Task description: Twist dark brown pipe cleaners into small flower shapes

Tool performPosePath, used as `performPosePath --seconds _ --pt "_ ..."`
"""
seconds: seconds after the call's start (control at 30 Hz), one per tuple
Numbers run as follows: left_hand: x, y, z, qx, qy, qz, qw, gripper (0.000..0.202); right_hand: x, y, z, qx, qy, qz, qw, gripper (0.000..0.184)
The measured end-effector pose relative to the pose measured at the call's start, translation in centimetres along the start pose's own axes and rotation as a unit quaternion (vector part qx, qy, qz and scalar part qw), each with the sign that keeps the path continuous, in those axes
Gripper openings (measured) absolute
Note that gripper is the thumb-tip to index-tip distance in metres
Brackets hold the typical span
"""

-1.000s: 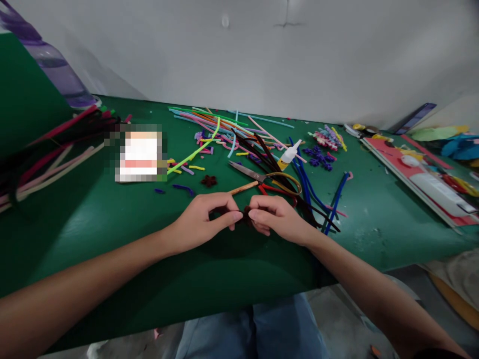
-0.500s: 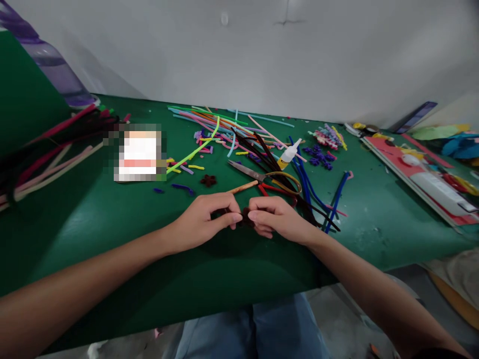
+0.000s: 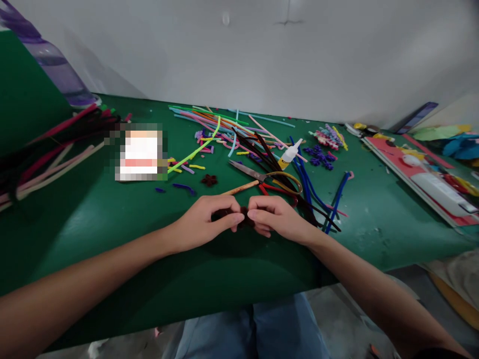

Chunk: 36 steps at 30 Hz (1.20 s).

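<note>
My left hand (image 3: 204,219) and my right hand (image 3: 279,217) meet over the green table (image 3: 112,224), fingertips pinched together. Between them sits a small dark brown pipe-cleaner piece (image 3: 245,219), gripped from both sides and mostly hidden by the fingers. Just behind the hands lie scissors (image 3: 267,175) with yellow handles and a thin wooden stick (image 3: 241,188). A finished dark brown pipe-cleaner flower (image 3: 208,180) rests farther back on the left.
Loose coloured pipe cleaners (image 3: 224,132) cover the table's middle back, with a white glue bottle (image 3: 290,153) and purple flowers (image 3: 318,157) to the right. A bundle of pipe cleaners (image 3: 48,149) lies far left. Craft boards (image 3: 422,174) sit at the right edge.
Both hands stay in place, the fingers shifting only slightly on the dark piece.
</note>
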<state>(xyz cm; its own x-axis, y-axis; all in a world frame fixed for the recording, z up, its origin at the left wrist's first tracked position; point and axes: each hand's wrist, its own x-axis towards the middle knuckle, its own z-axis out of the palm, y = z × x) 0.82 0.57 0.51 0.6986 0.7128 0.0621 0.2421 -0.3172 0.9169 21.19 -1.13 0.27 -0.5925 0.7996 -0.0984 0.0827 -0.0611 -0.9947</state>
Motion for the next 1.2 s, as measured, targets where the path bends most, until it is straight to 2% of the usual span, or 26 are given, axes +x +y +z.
performPosePath --seconds 0.57,0.97,1.2 --pt "0.14 0.24 0.13 0.055 0.013 -0.006 0.998 0.02 -0.09 -0.45 0.14 -0.112 0.013 0.006 0.994 0.026" --pt "0.07 -0.14 0.33 0.144 -0.015 0.057 0.988 0.026 -0.04 -0.67 0.22 -0.131 -0.008 0.023 0.991 0.023" --pt "0.15 -0.16 0.43 0.153 -0.023 0.059 0.986 0.027 0.05 -0.79 0.29 -0.153 -0.004 0.017 0.988 0.02"
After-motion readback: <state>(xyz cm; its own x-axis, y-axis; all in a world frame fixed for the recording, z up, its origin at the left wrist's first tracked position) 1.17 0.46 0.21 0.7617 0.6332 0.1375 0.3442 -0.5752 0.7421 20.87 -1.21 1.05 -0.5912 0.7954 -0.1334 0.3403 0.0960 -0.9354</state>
